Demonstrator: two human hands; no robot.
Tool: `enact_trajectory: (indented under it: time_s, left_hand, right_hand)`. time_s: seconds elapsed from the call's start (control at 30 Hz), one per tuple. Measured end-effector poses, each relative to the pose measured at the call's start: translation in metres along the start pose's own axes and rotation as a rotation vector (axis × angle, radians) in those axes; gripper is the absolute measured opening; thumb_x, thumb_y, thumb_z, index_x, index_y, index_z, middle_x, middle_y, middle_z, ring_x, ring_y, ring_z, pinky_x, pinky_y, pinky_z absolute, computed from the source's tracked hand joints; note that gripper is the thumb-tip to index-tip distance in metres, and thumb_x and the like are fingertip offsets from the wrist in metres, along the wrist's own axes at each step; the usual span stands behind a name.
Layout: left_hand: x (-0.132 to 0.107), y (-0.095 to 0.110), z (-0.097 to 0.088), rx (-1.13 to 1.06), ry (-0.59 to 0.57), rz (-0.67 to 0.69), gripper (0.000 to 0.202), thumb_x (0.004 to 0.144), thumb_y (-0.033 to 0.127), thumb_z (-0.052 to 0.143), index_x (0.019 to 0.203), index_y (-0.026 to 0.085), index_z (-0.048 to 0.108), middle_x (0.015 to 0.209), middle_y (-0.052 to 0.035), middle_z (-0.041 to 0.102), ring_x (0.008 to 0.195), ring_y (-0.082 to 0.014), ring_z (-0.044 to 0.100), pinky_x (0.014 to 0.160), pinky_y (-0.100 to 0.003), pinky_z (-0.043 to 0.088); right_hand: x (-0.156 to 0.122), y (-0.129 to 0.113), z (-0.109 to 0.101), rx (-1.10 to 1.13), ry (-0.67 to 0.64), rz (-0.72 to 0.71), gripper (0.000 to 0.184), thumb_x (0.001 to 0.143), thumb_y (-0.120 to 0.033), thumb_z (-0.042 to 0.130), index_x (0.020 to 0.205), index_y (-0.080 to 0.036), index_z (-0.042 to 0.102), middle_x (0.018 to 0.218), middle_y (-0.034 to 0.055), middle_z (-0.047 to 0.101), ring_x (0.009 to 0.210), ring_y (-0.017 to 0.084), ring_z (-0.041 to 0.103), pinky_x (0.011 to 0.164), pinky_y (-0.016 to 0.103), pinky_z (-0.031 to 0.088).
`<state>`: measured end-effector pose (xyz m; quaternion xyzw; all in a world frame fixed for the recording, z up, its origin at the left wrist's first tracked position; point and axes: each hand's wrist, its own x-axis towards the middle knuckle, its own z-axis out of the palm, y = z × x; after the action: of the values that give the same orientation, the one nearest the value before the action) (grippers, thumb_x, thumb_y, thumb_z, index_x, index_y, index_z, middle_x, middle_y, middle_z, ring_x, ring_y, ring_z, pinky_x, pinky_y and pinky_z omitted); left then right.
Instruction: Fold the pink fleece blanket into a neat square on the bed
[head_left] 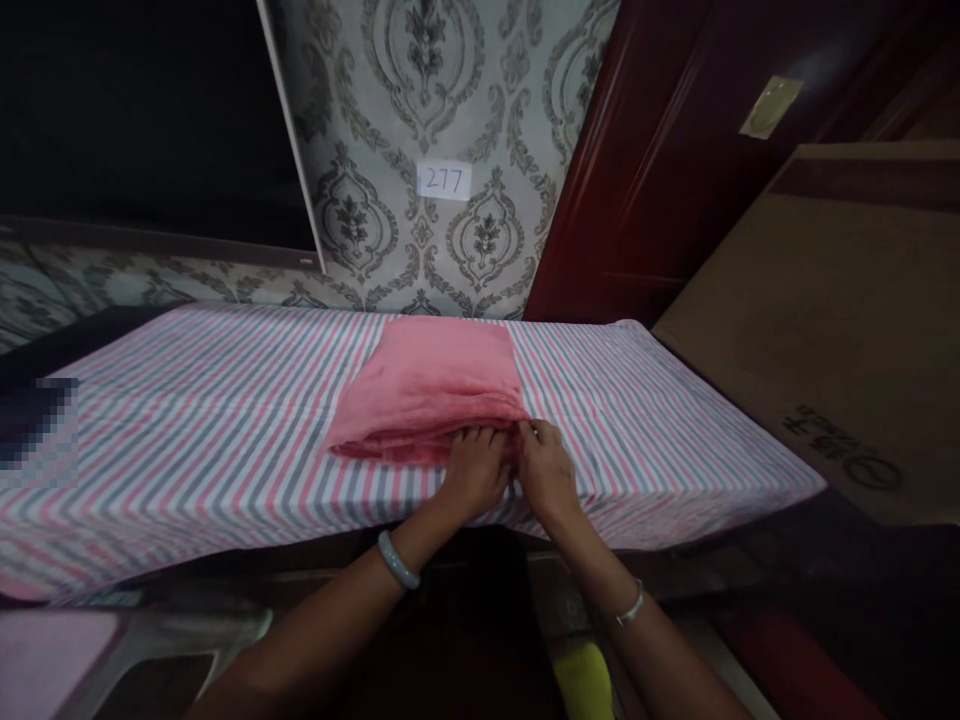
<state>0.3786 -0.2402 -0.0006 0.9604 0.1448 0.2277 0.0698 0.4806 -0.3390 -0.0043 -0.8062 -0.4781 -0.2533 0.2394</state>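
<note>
A folded pink cloth (450, 360) lies on a striped tablecloth (285, 400), its layered, wrinkled edge facing me. My left hand (476, 470) is at the near edge of the cloth, fingers curled into the layers. Right beside it, my right hand (547, 465) pinches the near right corner of the same cloth. The two hands almost touch. Parts of the fingertips are hidden by the fabric folds.
A large dark screen (150, 120) stands at the back left. Patterned wallpaper carries a paper label (444, 180) reading 277. At right are a dark red door (637, 180) and a big cardboard box (825, 320). A pale stool (187, 630) is below left.
</note>
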Motion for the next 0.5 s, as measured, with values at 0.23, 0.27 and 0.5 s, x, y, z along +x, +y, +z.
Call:
enact_trajectory:
  time_s: [0.23, 0.27, 0.5]
  left_hand:
    - [-0.006, -0.006, 0.009, -0.047, 0.063, 0.020, 0.050, 0.089, 0.025, 0.056, 0.138, 0.015, 0.051, 0.131, -0.0147, 0.062, 0.117, -0.0321, 0.054, 0.099, -0.050, 0.042]
    - [-0.006, -0.007, 0.009, -0.045, 0.064, 0.023, 0.051, 0.090, 0.025, 0.056, 0.138, 0.014, 0.051, 0.131, -0.0152, 0.062, 0.117, -0.0318, 0.055, 0.099, -0.049, 0.042]
    - [0.007, -0.005, 0.012, -0.003, 0.090, -0.019, 0.035, 0.094, 0.019, 0.051, 0.128, 0.014, 0.058, 0.121, -0.0135, 0.068, 0.110, -0.0285, 0.061, 0.094, -0.044, 0.045]
  right_hand:
    - [0.003, 0.004, -0.005, -0.021, -0.052, -0.022, 0.040, 0.089, -0.006, 0.041, 0.121, -0.019, 0.061, 0.105, 0.0108, 0.063, 0.095, 0.025, 0.056, 0.078, 0.034, 0.045]
    - [0.006, 0.005, -0.007, -0.047, -0.083, -0.049, 0.037, 0.089, -0.005, 0.042, 0.118, -0.019, 0.062, 0.103, 0.0103, 0.062, 0.094, 0.025, 0.055, 0.077, 0.034, 0.044]
    - [0.036, 0.023, -0.026, -0.274, -0.247, -0.329, 0.020, 0.093, -0.006, 0.048, 0.095, -0.018, 0.064, 0.092, 0.0100, 0.061, 0.087, 0.024, 0.050, 0.072, 0.033, 0.038]
